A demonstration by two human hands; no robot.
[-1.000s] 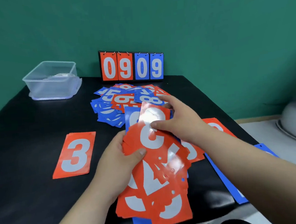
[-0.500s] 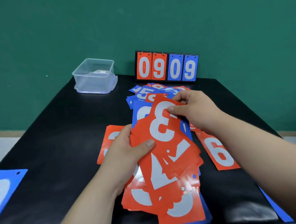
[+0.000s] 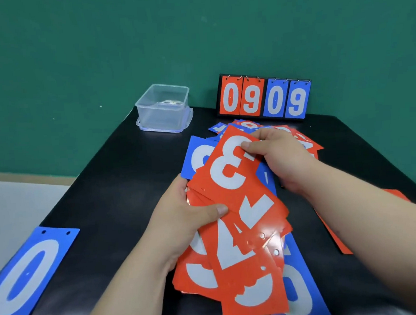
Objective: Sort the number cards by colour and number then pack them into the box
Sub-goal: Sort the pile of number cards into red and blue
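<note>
Red 3 card (image 3: 229, 165) slid higher, right hand (image 3: 280, 157) pinching it, left hand (image 3: 181, 215) gripping red stack (image 3: 247, 277), 1 clear box (image 3: 163, 108)

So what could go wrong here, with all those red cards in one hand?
The left hand holds a loose, splayed bunch of red cards; if the right hand tugs out the red 3 it pinches, the rest might slip and scatter. Blue cards lie under them, so colours could mix. The blue 0 sits at the table edge and might get knocked off.
</note>
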